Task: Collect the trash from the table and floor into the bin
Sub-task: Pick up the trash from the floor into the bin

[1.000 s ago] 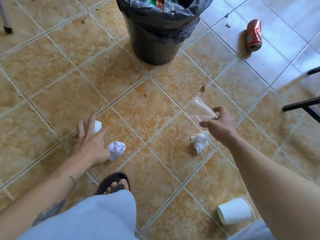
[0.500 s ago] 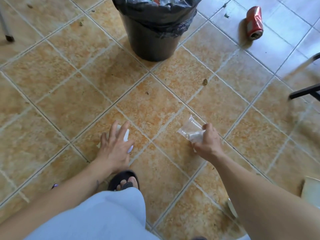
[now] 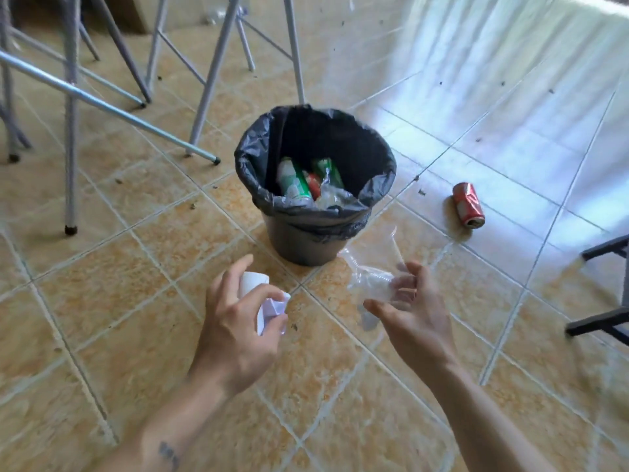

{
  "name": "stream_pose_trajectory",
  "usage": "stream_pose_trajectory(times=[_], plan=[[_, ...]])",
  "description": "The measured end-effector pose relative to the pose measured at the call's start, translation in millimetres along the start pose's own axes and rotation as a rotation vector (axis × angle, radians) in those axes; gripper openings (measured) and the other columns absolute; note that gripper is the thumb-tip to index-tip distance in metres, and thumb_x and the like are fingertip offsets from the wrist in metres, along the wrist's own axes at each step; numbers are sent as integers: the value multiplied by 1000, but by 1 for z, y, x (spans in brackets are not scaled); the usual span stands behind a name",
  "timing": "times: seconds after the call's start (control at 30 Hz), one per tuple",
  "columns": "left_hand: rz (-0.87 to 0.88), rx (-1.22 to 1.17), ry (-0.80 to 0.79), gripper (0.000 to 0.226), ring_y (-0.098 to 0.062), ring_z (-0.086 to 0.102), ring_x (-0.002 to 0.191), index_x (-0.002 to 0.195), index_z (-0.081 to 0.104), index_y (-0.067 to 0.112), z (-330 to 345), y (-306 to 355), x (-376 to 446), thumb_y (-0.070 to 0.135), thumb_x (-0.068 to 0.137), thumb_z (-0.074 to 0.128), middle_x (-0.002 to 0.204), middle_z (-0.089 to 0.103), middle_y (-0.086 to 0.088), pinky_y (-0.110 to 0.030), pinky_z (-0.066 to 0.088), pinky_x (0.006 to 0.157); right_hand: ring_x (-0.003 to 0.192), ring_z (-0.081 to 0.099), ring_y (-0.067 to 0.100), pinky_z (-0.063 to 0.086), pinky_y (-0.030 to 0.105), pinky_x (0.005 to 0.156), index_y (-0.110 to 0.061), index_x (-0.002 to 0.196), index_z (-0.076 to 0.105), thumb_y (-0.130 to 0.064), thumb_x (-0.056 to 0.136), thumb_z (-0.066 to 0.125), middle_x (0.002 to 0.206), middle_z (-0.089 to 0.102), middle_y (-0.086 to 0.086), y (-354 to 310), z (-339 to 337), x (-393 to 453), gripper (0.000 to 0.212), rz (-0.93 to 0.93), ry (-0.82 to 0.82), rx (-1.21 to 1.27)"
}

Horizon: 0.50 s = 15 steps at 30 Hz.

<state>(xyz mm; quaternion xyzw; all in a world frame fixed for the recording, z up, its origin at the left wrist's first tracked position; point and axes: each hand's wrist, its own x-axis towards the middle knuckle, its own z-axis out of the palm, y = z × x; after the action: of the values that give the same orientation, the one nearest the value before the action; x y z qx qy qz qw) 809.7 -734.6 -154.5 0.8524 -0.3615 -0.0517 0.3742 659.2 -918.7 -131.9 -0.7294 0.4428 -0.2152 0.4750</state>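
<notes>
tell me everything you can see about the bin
The bin is a round, dark grey pail, plastic by the look of it, standing upright on the tiled floor with nothing gripping it. A black bag lines it and folds over the rim. It is open and partly filled: green and white packaging, something red, and crumpled clear plastic. A metal leg ends just to its left.

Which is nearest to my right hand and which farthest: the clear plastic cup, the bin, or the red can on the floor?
1. Clear plastic cup: in the right hand, at its fingers.
2. Bin: ahead, slightly left of the hand.
3. Red can: lying on the tiles, right of the bin.
</notes>
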Motion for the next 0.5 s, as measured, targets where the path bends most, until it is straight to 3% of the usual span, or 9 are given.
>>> stream_pose_trajectory(times=[0.1, 0.2, 0.27, 0.37, 0.43, 0.5], plan=[[68, -86, 139, 21, -17, 32, 135, 95, 71, 30, -32, 40, 68, 18, 78, 73, 150, 36, 2, -28, 31, 99, 85, 64, -2, 54, 20, 71, -26, 130, 48, -21, 74, 85, 103, 60, -7, -67, -6, 36, 67, -126, 61, 64], [160, -141, 270, 21, -21, 38, 133, 98, 69, 26, -52, 71, 135, 24, 78, 68, 140, 44, -5, -34, 35, 104, 87, 65, 7, 56, 28, 69, -25, 129, 45, -21, 77, 82, 104, 59, -3, -121, -3, 78, 64, -143, 66, 149], [88, -192, 322, 19, -25, 42, 130, 101, 68, 23, -51, 84, 179, 26, 82, 67, 138, 42, -7, -36, 36, 107, 87, 66, 16, 59, 35, 70, -24, 123, 46, -21, 74, 82, 101, 61, 2, -140, 13, 110, 60, -69, 54, 208], [-126, -161, 204, 32, -32, 39, 133, 117, 61, 25, -31, 88, 230, 38, 88, 61, 147, 32, -11, -36, 37, 107, 102, 66, 31, 57, 40, 77, -18, 124, 50, -35, 59, 77, 110, 63, 10, -143, 38, 139, 72, 29, -10, 58], [-253, -62, 58, 47, -35, 30, 139, 132, 53, 26, -15, 83, 242, 44, 90, 57, 155, 21, -12, -39, 32, 110, 115, 57, 34, 52, 37, 79, -12, 136, 42, -30, 66, 75, 127, 55, 14, -136, 47, 143, 80, 82, -32, -70], [-313, -88, 35, 49, -33, 34, 138, 137, 51, 23, -7, 77, 242, 39, 91, 53, 154, 26, -12, -37, 32, 109, 125, 49, 32, 47, 36, 90, -9, 145, 34, -21, 77, 68, 139, 47, 15, -124, 50, 145, 77, 61, -10, -146]])
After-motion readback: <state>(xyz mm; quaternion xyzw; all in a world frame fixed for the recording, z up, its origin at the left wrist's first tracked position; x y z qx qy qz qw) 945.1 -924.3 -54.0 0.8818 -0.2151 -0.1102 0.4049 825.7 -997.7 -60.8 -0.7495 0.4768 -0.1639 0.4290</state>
